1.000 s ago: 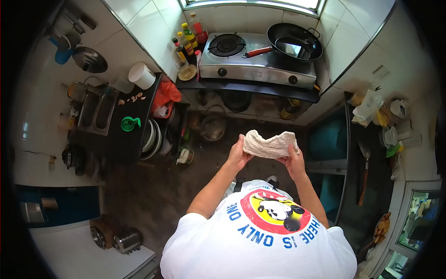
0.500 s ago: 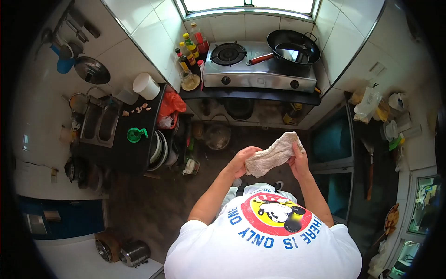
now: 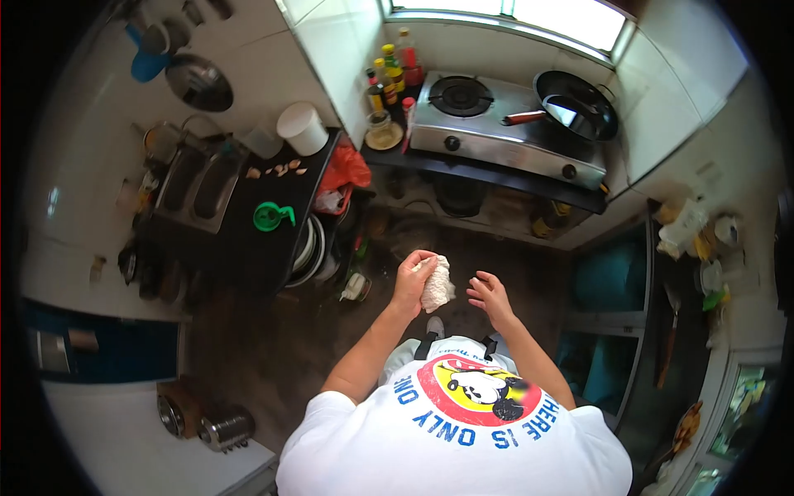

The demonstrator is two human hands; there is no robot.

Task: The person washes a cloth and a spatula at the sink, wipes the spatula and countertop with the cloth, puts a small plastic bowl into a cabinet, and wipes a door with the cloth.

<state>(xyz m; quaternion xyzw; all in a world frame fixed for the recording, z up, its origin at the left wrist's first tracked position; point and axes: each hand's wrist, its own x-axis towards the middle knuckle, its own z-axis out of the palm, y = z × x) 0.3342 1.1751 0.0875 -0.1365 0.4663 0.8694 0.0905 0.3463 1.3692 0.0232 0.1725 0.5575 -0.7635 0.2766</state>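
Note:
A bunched, off-white cloth [image 3: 437, 286] hangs from my left hand [image 3: 408, 283], whose fingers are closed around its upper left side. A short gap separates the cloth from my right hand [image 3: 493, 298], which is open with its fingers apart and nothing in them. Both hands are held in front of my waist, above the dark floor [image 3: 273, 380].
A gas stove [image 3: 504, 140] carries a black wok [image 3: 576, 106] with a red handle. Bottles [image 3: 394, 73] stand left of it. On the left counter are a green lid [image 3: 269, 217], garlic pieces [image 3: 281, 169], a white container [image 3: 303, 129] and a double sink [image 3: 195, 187].
The cloth, earlier stretched between both hands, is now gathered in my left hand. My right hand has let go of it. The view has turned slightly, shifting the room rightward.

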